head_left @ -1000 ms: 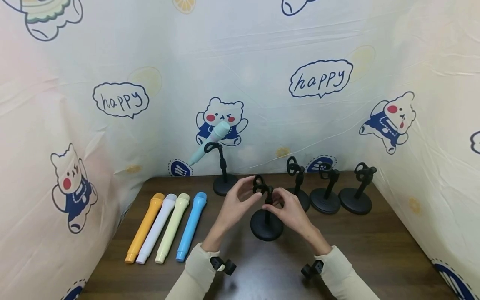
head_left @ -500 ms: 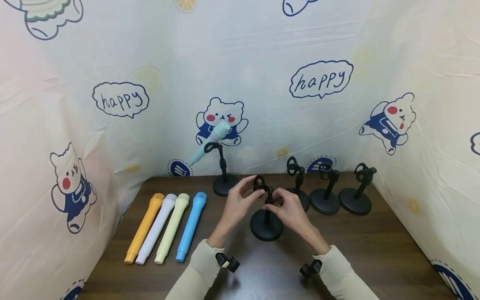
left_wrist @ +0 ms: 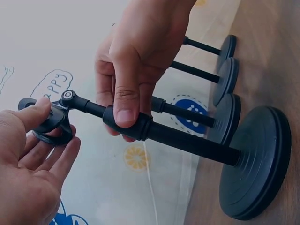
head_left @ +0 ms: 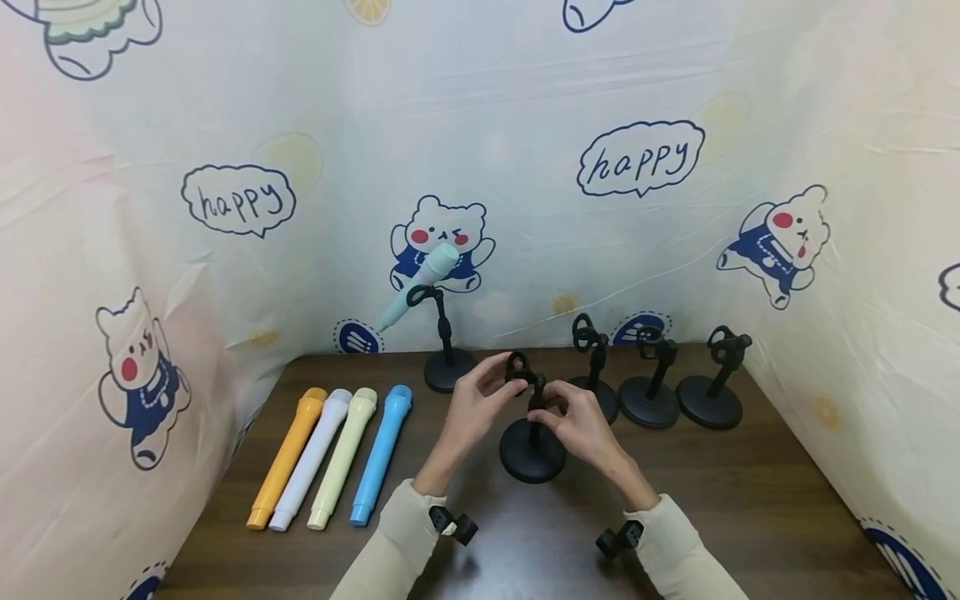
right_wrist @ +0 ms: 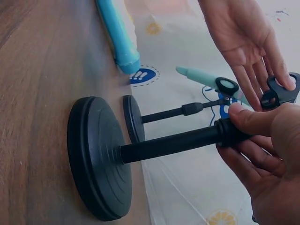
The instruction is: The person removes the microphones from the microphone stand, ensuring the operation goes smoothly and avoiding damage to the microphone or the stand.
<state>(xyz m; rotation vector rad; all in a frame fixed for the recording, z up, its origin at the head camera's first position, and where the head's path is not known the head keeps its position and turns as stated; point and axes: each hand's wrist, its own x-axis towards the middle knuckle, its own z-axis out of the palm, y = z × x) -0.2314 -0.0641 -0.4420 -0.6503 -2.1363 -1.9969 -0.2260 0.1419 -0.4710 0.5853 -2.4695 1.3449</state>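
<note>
A black microphone stand stands upright on the table between both hands. The left hand pinches the clip at its top between thumb and fingers. Around the collar partway up the pole, the right hand curls its thumb and fingers. The round base rests flat on the wood. Behind and to the left, another stand bears a mint-green microphone, tilted in its clip.
Orange, white, pale yellow and blue microphones lie side by side at the left of the table. Three more black stands, one of them the far-right stand, stand at the back right. A printed cloth hangs behind.
The left hand and wrist have shifted slightly to the right early on, still at the clip. Otherwise the stand and the right hand look almost unmoved.
</note>
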